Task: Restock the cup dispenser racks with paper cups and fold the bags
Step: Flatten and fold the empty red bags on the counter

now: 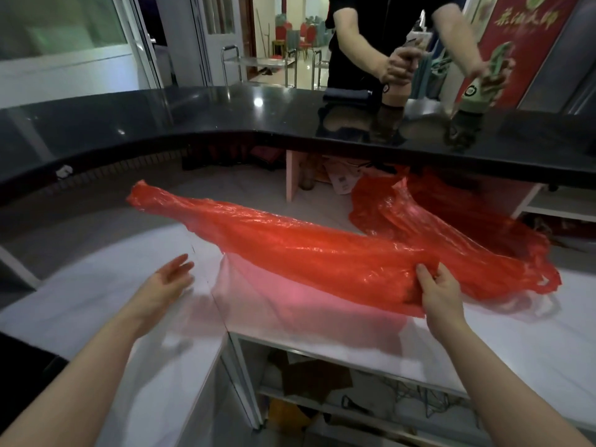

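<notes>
Right hand [439, 293] pinches the red bag [306, 250] stretched across the white desk [483, 343] at center frame — left hand [167, 279], lower left, hovers open-fingered, empty.

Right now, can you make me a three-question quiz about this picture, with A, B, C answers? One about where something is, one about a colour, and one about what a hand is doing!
1. Where does the long bag lie?
A. on the white counter
B. on the floor
C. on the black top

2. What colour is the bag?
A. blue
B. red
C. green

3. What is the right hand doing?
A. pointing
B. resting flat
C. pinching the bag

Answers:
1 A: the long bag stretches across the white counter, below the black top.
2 B: its plastic is red.
3 C: the right hand grips the bag's near end; the left hand is open, apart from it.
</notes>
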`<action>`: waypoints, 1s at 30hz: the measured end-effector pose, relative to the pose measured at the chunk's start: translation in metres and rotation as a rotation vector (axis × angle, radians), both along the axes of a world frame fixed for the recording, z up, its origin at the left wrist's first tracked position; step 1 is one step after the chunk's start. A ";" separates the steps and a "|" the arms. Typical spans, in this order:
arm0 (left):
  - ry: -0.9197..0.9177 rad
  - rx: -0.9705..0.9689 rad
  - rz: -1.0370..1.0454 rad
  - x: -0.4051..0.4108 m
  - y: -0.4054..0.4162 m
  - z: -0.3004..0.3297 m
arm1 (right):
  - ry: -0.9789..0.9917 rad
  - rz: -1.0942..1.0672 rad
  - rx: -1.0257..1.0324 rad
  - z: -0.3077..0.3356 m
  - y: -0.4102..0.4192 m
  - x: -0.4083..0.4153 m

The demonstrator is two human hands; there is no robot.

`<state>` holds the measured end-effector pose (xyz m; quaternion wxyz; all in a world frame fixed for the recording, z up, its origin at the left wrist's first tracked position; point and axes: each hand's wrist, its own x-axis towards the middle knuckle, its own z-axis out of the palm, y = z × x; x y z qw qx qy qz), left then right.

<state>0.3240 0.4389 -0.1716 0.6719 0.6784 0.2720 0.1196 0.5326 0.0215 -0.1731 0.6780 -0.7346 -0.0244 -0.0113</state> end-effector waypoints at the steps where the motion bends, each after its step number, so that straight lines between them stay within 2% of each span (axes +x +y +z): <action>1: 0.076 0.122 -0.073 0.004 -0.003 -0.003 | 0.001 0.006 0.000 0.002 0.000 0.001; 3: 0.143 0.225 -0.118 0.017 -0.014 0.002 | 0.011 0.013 -0.016 0.004 -0.001 0.003; 6: 0.127 0.292 -0.116 0.045 -0.023 0.014 | 0.015 0.012 -0.012 0.009 -0.005 0.006; 10: 0.076 0.285 -0.153 0.076 -0.035 0.024 | 0.041 0.030 -0.027 0.008 -0.014 0.016; 13: 0.005 0.255 -0.137 0.086 -0.042 0.024 | 0.134 -0.033 -0.028 0.004 -0.020 0.031; 16: 0.024 0.382 -0.111 0.092 -0.042 0.012 | 0.307 -0.114 0.017 -0.003 -0.025 0.040; 18: 0.041 0.442 -0.038 0.094 -0.041 -0.001 | 0.393 -0.086 -0.012 -0.016 -0.031 0.037; 23: 0.077 0.348 0.050 0.086 -0.039 -0.036 | 0.188 0.196 -0.335 -0.034 -0.038 0.013; 25: 0.069 0.282 0.064 0.083 -0.039 -0.045 | 0.157 0.272 -0.388 -0.038 -0.035 0.012; 27: 0.060 0.212 0.063 0.082 -0.040 -0.049 | 0.143 0.280 -0.458 -0.040 -0.030 0.018; 30: 0.054 0.099 -0.005 0.082 -0.039 -0.045 | 0.091 0.175 -0.564 -0.039 -0.020 0.027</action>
